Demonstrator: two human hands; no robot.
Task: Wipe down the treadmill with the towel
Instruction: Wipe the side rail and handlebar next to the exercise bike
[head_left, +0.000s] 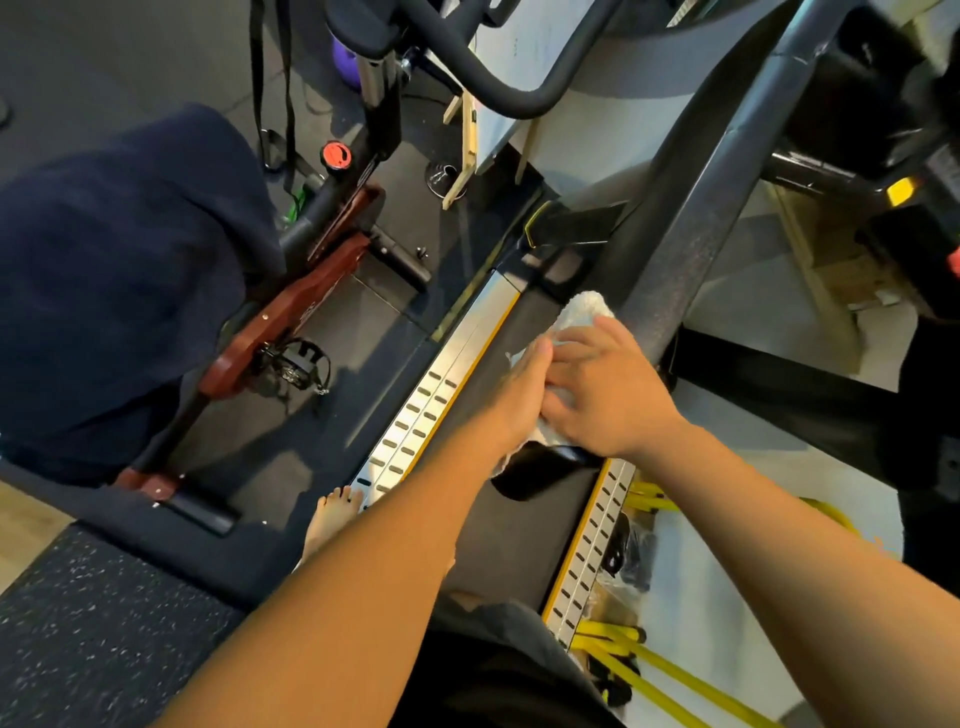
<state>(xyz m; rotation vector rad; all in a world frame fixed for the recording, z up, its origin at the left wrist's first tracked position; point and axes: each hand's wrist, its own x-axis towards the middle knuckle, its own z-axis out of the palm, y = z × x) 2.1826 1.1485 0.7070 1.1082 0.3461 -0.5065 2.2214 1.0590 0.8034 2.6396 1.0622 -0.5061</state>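
Two hands meet on the towel (583, 310) in the head view, and there the grip sits, over the dark handrail (535, 470) of the treadmill (519, 525). The right hand (610, 397) lies on top, its fingers (566, 340) bent over the white cloth and clamped on it. The left hand (519, 397) presses against the towel from the left side, thumb edge uppermost. Its fingers run in under the right hand, so whether they close round the cloth I cannot tell. The towel bunches out just beyond the grip, touching the grey upright post (675, 234), and a frayed corner hangs just below the left wrist.

Directly under the grip the black rounded end of the handrail shows, and below that the dark belt. To the left of the grip runs a silver side rail (431, 400) with slots and a yellow edge; a matching rail (592, 545) lies below and right of the grip. A bare foot (335, 514) stands beside the left rail, near the left forearm. Well to the left of the grip stands a red and black exercise bike (291, 312) with a dark blue cloth (119, 286) draped over it. Yellow straps (649, 670) lie on the floor below and right of the grip.
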